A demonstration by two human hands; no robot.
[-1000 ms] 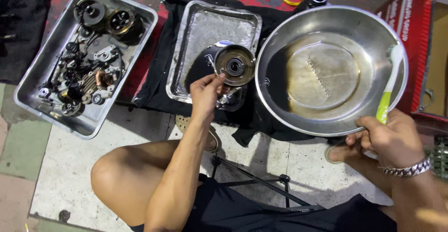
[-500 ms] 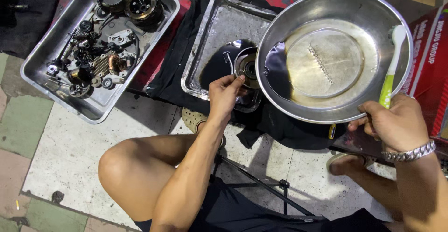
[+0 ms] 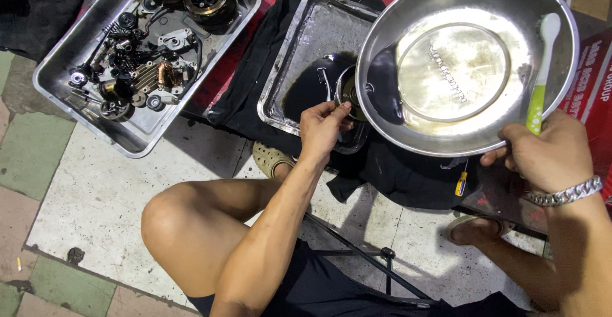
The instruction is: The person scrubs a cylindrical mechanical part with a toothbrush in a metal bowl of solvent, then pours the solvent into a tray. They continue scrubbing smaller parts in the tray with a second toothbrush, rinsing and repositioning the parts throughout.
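The right hand [image 3: 548, 154] clamps the steel basin [image 3: 408, 62] rim and a green brush [image 3: 540, 81], basin overhanging the square tray [image 3: 299, 55], where left hand [image 3: 322, 129] fingers pinch a round metal part [image 3: 347, 90].

Steel basin [image 3: 468, 68] now tilted over the round part [image 3: 347, 94], half hidden.

My big steel bowl [image 3: 467, 68] tilted over the round metal part [image 3: 349, 97], green toothbrush [image 3: 539, 81] against its rim.
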